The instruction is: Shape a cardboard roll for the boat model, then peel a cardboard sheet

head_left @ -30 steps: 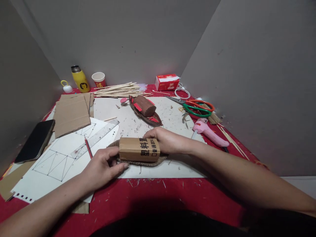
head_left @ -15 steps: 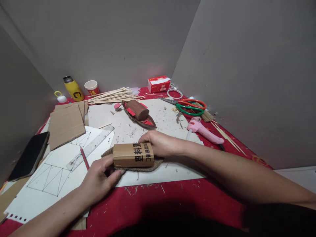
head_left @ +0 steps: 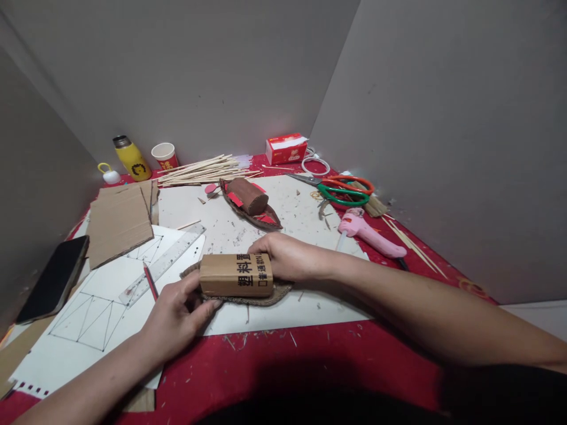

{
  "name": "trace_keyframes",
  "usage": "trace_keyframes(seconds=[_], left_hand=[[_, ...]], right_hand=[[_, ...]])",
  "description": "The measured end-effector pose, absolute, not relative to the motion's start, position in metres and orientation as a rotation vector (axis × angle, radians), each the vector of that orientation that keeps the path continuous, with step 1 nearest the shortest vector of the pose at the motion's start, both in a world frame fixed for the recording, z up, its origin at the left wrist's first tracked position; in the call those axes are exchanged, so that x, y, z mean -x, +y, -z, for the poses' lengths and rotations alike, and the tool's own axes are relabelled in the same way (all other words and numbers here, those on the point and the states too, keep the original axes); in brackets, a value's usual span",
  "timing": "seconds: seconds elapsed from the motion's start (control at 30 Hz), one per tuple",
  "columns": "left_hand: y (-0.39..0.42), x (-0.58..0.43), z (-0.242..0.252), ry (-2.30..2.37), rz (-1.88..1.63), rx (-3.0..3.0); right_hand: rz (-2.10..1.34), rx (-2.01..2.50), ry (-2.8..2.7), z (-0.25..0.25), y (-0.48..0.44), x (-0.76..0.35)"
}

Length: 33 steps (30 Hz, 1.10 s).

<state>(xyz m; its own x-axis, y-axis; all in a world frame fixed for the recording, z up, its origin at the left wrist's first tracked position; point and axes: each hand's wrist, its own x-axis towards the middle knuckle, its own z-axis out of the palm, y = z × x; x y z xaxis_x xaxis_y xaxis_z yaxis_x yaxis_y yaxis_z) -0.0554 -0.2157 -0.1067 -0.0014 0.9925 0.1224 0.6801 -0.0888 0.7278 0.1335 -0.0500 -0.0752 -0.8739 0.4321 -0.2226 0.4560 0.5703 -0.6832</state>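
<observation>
A curved piece of brown cardboard with black printed characters arches over a flat boat-shaped cardboard base on a white sheet. My left hand pinches the left end of the arch and base, fingers closed on it. Pressed against the right end, my right hand curls its fingers around the arch. Farther back lies a finished dark brown and red boat model.
A pink glue gun, green and orange scissors, bamboo sticks, a red box, a paper cup and a yellow bottle stand behind. Left are cardboard sheets, a ruler, a red pencil, a drawing and a phone.
The view shifted, so everything sits further left in the picture. Both hands keep hold of the cardboard arch; my left fingers have closed a little tighter on its end.
</observation>
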Motion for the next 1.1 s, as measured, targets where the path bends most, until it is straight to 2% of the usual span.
trace_keyframes(seconds=[0.4,1.1], left_hand=[[-0.214,0.055,0.104,1.734,-0.852,-1.807],[-0.214,0.054,0.104,1.65,-0.921,-1.755]], right_hand=[[1.106,-0.723,2.785,0.07,-0.047,-0.135],[1.245,-0.737,2.76,0.08,-0.048,-0.132]])
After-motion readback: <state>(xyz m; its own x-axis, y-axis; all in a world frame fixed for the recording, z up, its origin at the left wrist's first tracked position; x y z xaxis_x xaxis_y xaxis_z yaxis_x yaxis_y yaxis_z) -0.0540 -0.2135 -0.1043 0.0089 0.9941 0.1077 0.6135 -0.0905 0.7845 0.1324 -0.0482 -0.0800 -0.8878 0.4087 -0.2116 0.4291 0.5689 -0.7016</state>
